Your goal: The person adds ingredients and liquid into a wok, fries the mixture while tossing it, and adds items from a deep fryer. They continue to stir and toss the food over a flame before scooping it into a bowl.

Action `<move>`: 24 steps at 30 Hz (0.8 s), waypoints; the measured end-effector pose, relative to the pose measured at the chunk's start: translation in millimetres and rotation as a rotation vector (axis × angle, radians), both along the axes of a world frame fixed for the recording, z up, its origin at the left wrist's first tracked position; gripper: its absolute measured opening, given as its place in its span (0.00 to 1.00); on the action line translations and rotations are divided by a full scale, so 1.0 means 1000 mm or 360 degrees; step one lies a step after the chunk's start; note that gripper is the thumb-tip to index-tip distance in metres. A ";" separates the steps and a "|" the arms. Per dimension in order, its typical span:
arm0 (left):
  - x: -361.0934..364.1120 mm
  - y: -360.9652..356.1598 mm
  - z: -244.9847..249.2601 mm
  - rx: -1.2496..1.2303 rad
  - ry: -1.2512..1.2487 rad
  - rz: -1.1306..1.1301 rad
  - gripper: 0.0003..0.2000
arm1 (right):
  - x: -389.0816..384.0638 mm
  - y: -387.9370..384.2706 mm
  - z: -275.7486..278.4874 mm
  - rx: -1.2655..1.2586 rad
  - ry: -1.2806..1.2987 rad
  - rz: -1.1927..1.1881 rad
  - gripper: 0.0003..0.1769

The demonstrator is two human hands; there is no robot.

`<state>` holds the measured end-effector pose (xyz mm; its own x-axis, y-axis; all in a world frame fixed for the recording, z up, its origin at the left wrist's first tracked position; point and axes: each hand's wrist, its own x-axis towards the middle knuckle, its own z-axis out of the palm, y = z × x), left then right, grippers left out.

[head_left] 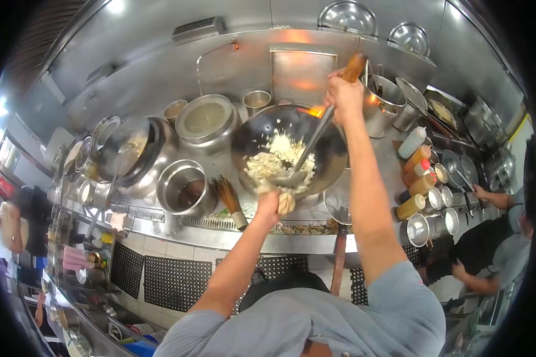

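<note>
A large dark wok sits over the burner, with flame showing at its far rim. Pale, rice-like food lies heaped in it, some bits in the air. My right hand is closed around the wooden handle of a ladle. The ladle's bowl rests low in the wok, among the food. At the near rim, my left hand is closed on a bunched beige cloth; the wok's edge beneath the cloth is mostly hidden.
A bamboo brush and a steel pot stand left of the wok. Sauce bottles and steel bowls line the right. A wooden-handled strainer overhangs the counter's front edge. Other people are at both sides.
</note>
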<state>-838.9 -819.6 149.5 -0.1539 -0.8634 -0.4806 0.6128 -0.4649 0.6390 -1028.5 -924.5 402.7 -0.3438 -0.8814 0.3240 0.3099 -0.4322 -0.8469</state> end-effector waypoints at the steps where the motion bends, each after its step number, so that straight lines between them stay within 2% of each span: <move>1: 0.010 0.000 -0.021 -0.0092 -0.0014 -0.0067 0.02 | 0.010 -0.007 -0.013 -0.0047 0.0089 -0.0148 0.05; 3: 0.012 0.019 -0.060 -0.0263 0.0003 -0.0235 0.02 | 0.013 -0.021 -0.021 -0.0155 0.0149 -0.0313 0.04; 4: 0.002 0.062 -0.016 -0.0184 -0.0176 0.0014 0.02 | 0.008 -0.027 -0.005 -0.0067 0.0256 -0.0578 0.04; 6: -0.008 0.093 0.037 -0.0360 -0.0167 0.0191 0.02 | -0.005 -0.034 0.021 -0.0189 0.0113 -0.0397 0.06; 7: -0.002 0.068 0.038 -0.0224 -0.0131 0.0057 0.03 | -0.005 -0.035 0.028 -0.0240 0.0058 -0.0274 0.07; 8: 0.004 0.044 0.039 -0.0089 -0.0098 -0.0078 0.05 | 0.018 -0.002 0.039 -0.0069 0.0118 -0.0259 0.08; 9: 0.006 0.011 0.010 -0.0053 0.0043 -0.0251 0.06 | 0.032 -0.008 0.025 -0.0137 0.0162 -0.0262 0.09; 11: 0.017 -0.012 -0.090 -0.0698 0.0619 -0.0581 0.06 | 0.039 -0.020 -0.031 -0.0221 0.0265 -0.0364 0.09; 12: 0.005 0.010 -0.081 -0.0596 0.0328 -0.0285 0.05 | 0.033 -0.035 -0.027 -0.0156 0.0346 -0.0574 0.07; 13: 0.001 0.060 -0.060 -0.0451 0.0025 0.0024 0.04 | 0.022 -0.032 -0.017 -0.0153 0.0303 -0.0560 0.06; 15: 0.003 0.088 -0.016 -0.0312 -0.0286 0.0261 0.03 | 0.015 -0.021 0.037 -0.0199 0.0205 -0.0491 0.04; 17: 0.011 0.075 0.012 -0.0259 -0.0288 0.0093 0.02 | 0.024 -0.005 0.049 -0.0138 0.0185 -0.0437 0.03; 18: 0.006 0.036 0.008 0.0148 -0.0055 0.0111 0.01 | 0.034 0.006 0.042 -0.0092 0.0246 -0.0449 0.04; 19: 0.009 0.006 -0.002 -0.0076 0.0140 -0.0132 0.02 | 0.042 0.013 0.035 -0.0048 0.0297 -0.0468 0.05; 20: 0.010 -0.003 -0.009 -0.0172 0.0003 -0.0044 0.02 | 0.041 -0.016 -0.019 -0.0104 0.0487 -0.0490 0.05; 21: 0.007 -0.002 -0.018 -0.0266 -0.0131 0.0025 0.02 | 0.043 -0.012 -0.029 -0.0153 0.0409 -0.0399 0.05; 23: 0.007 0.037 -0.069 -0.0389 -0.0229 0.0053 0.01 | 0.018 -0.036 -0.016 -0.0116 0.0460 -0.0730 0.05; 24: 0.008 0.040 -0.068 -0.0412 -0.0237 0.0079 0.01 | 0.016 -0.015 0.013 -0.0209 0.0199 -0.0475 0.06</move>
<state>-830.6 -780.1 81.7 -0.0528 -0.9648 -0.2577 0.5215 -0.2467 0.8168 -1012.8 -939.0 415.4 -0.5307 -0.6958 0.4839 0.0507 -0.5960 -0.8014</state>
